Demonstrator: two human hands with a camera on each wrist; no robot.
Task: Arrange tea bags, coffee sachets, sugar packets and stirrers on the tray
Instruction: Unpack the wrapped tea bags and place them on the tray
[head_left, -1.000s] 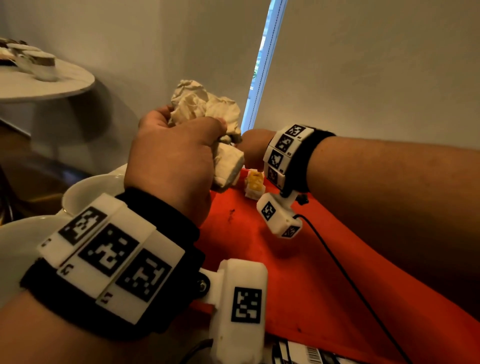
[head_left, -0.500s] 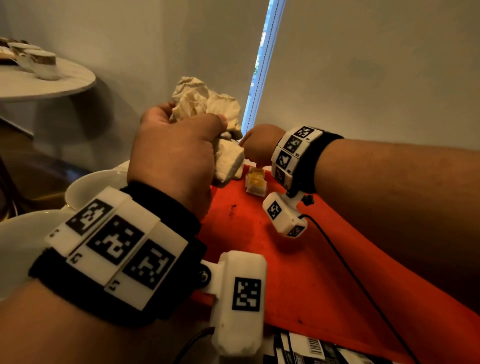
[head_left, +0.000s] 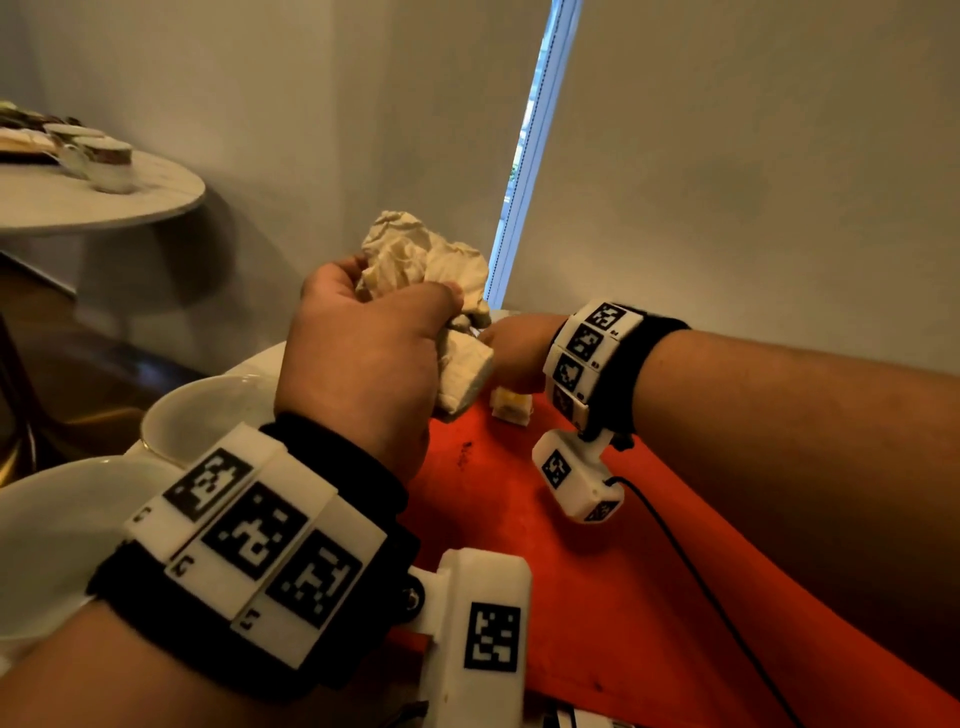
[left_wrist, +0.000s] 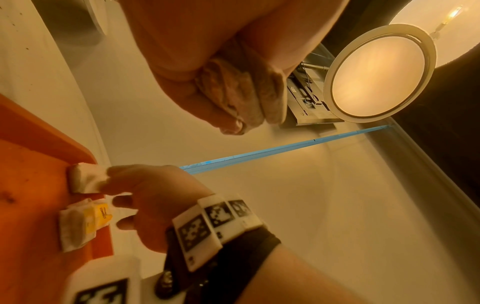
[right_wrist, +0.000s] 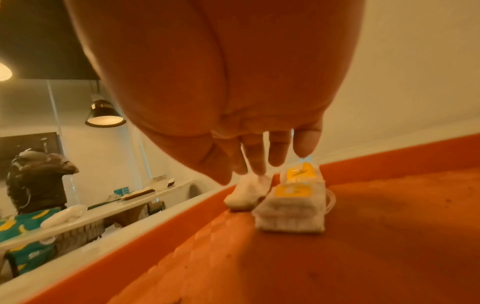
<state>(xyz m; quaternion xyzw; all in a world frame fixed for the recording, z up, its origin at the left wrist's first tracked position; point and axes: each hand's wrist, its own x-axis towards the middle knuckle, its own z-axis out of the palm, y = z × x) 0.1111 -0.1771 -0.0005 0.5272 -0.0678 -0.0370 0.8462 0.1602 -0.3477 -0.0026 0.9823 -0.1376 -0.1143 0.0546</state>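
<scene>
**Second tea bag going down beside the first**

Reaching further toward the tray's far corner than a moment ago, my right hand (left_wrist: 145, 203) is now lowering a tea bag (left_wrist: 87, 181) onto the orange tray (head_left: 597, 545). Half a second back that hand was hovering higher, over the yellow-tagged bags; now its thumb and forefinger are pinching the plain white bag with the bag's lower end meeting the tray floor, right against the rim. My other fingers (right_wrist: 279, 152) are hanging loosely extended above the stack.

The stack (right_wrist: 293, 203) of yellow-labelled tea bags is already lying on the tray, just beside the bag I am placing, near the far edge. From the wrist view the two are close, possibly touching; I cannot tell for sure.

My left hand (head_left: 363, 358) is staying raised above the tray's near-left edge, fingers clamped round a crumpled bundle (head_left: 421, 260) of pale paper packets, which I am taking to be the supply I am drawing from.

What this means, as I judge it: the tea-bag group is only starting to form in one corner, and most of the tray is bare. No coffee sachets, sugar packets or stirrers are showing on it, so the task is at an early stage. White cups (head_left: 197, 415) are sitting on the worktop to the left of the tray.
</scene>
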